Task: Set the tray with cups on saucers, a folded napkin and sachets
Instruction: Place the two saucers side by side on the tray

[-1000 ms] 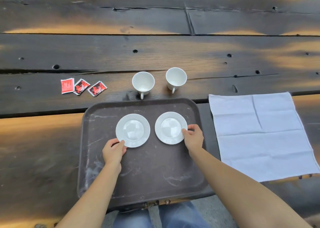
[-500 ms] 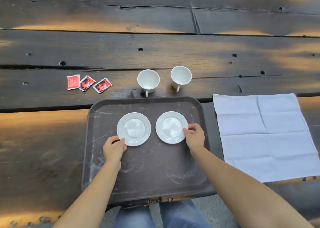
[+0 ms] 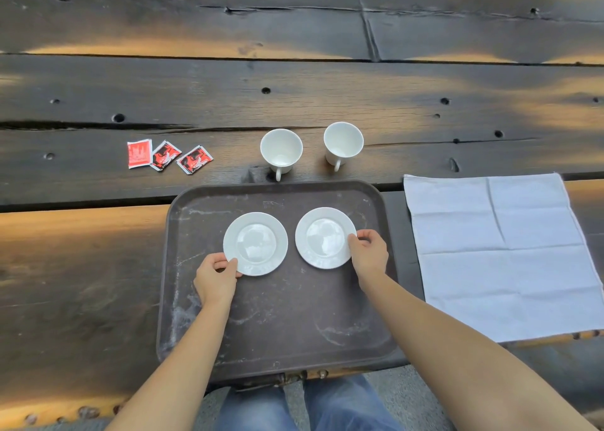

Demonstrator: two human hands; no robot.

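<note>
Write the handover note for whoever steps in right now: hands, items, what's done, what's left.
Left hand pinches the near rim of the left saucer; right hand pinches the right saucer.
Done: both saucers sit side by side on the tray.
Off the tray, on the table: two empty cups beyond it, three red sachets far left, napkin spread unfolded at right.
Left: cups onto saucers, fold and place napkin, add sachets.

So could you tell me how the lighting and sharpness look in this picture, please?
Head view: warm light patches streak the table between dark shadow; the saucers carry soft glare in their wells; the wide lens bows the plank lines; cups, sachets and napkin look sharp, without motion blur.
</note>
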